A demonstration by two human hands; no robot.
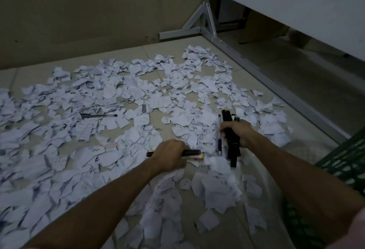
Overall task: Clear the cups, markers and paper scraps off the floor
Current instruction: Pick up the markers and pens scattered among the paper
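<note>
Head view looks down on a tiled floor (276, 82) in dim light, with a plain wall (79, 11) at the far side and a white worktop (296, 1) on grey metal legs (207, 23) at the upper right. Torn paper scraps (118, 94) are strewn over most of the floor, thickest at the left and in a heap just in front of the person. What looks like a clear plastic bag (262, 169) lies under the nearest heap, though its edges are hard to make out. A green perforated crate (347, 161) shows at the right edge, beside the right forearm. Both bare forearms reach forward over the scraps. The right hand (237, 132) has its fingers wrapped round a bundle of black markers (232, 148) held roughly upright, their caps sticking out above the fist and their lower ends hanging below it; a slim blue-and-white pen (219, 140) is pinched at the thumb side of the same grip. The left hand (169, 153) is low over the scraps, fingers curled round a dark marker (192, 152) lying crosswise, with a pale marker (195, 157) just beneath it; whether that one is also gripped cannot be told. Farther off at the left, a lone dark pen (98, 115) lies flat among the scraps, well apart from both hands.
</note>
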